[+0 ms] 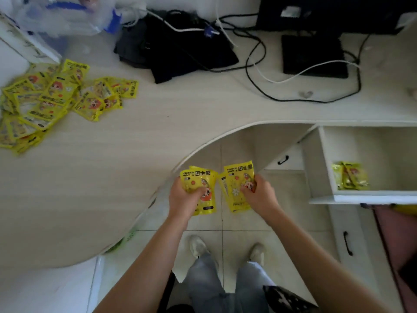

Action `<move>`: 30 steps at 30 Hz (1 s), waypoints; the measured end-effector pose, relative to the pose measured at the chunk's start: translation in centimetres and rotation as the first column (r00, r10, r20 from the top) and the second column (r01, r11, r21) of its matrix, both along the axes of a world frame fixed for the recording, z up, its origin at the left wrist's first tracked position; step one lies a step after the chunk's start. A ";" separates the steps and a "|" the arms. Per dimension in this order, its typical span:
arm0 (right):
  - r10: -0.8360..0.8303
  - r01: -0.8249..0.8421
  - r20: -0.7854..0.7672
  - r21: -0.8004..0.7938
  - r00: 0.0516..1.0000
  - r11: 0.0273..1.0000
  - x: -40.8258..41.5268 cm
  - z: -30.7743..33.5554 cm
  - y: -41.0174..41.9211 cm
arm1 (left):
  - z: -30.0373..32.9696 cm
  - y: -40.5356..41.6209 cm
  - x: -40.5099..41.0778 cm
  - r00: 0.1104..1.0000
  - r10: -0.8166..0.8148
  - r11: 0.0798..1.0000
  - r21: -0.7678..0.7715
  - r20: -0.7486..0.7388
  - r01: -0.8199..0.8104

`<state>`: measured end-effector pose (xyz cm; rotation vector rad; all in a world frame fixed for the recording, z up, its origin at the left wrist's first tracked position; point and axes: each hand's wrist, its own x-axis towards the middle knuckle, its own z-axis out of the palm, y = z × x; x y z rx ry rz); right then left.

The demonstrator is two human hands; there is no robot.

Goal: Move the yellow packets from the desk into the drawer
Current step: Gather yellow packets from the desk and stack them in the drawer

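Note:
My left hand (pixel 184 197) grips a small stack of yellow hand-warmer packets (pixel 200 179) in front of the desk's curved edge. My right hand (pixel 259 195) grips another few yellow packets (pixel 237 179) just to the right of them. Both bundles hang over the floor, apart from each other. A large loose pile of the same yellow packets (pixel 49 102) lies at the desk's left side. The white drawer (pixel 325 159) stands pulled open at the right, and a few yellow packets (pixel 349 176) lie at its front left corner.
Black cloth (pixel 176 50), a black box (pixel 313 55) and tangled black and white cables (pixel 259 71) lie across the back of the desk. Plastic bags (pixel 58 14) sit at the far left. Shut drawers with black handles (pixel 347 242) are below the open one.

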<state>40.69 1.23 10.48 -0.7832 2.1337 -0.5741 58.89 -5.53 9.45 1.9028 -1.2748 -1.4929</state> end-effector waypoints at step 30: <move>-0.439 0.439 -0.005 -0.006 0.898 0.898 -37.8 -1.4 18.3 | -2.3 13.7 -43.8 0.930 -0.361 0.923 0.120 -0.064 0.366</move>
